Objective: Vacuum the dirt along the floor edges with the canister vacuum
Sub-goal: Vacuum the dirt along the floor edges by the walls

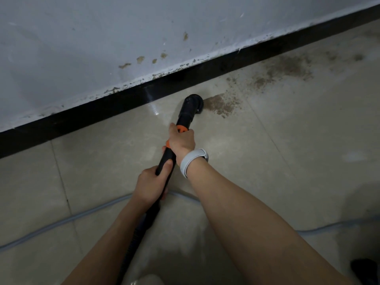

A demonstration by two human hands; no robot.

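Black skirting is seen running from the near left up to the far right, under a scuffed white wall. A pale hose or cable is laid across the tiled floor at the near left. The left hand is wrapped around the lower part of the black vacuum wand, thumb laid along it. Just beyond, the right hand, with a white band on its wrist, is curled over the orange collar of the wand, so it is the nearer of the two hands to the nozzle. The wand's long axis is pointed away from the body and slightly right, towards the skirting. Its round black nozzle is set on the floor just short of the skirting. Brown dirt is found immediately right of the nozzle, touching it, and more dirt is scattered further right along the edge. A sweep to the right, parallel to the skirting, is judged to be called for.
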